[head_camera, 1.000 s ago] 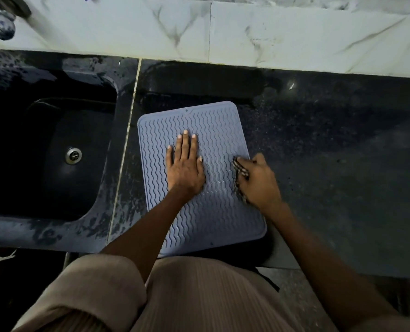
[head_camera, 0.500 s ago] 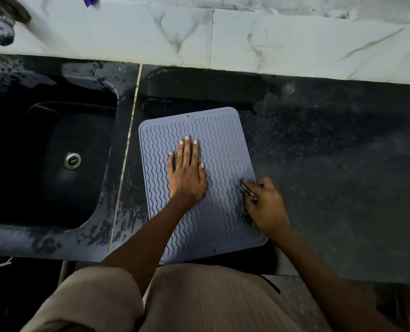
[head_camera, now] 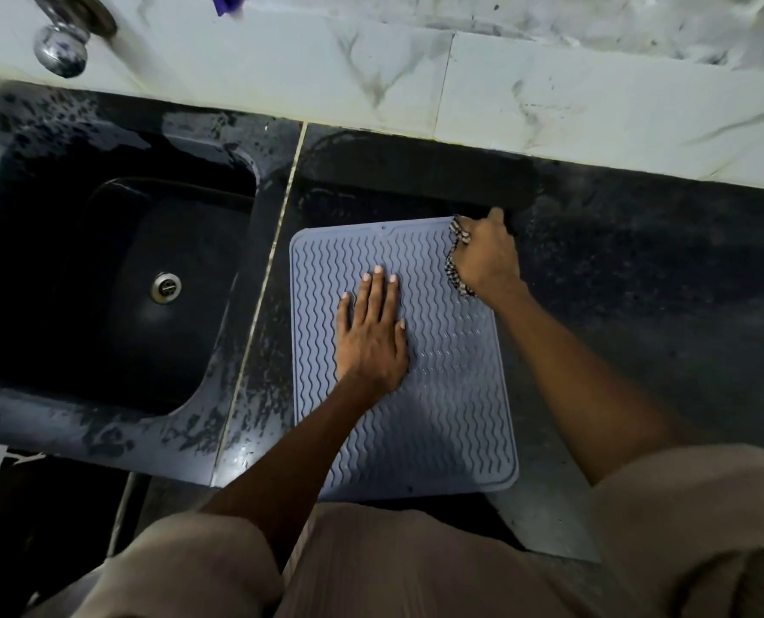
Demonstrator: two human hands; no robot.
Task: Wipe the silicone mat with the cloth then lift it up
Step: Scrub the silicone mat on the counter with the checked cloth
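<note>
right hand (head_camera: 483,256) clenched around cloth (head_camera: 456,256)

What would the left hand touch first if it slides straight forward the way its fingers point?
The left hand would probably cross only bare mat to its far edge, then the dark counter, and at last the marble wall. The path looks free.

Cloth (head_camera: 457,256) mostly hidden under right hand (head_camera: 485,256); tap (head_camera: 66,35) & purple obj (head_camera: 226,2) cut off at top edge.
</note>
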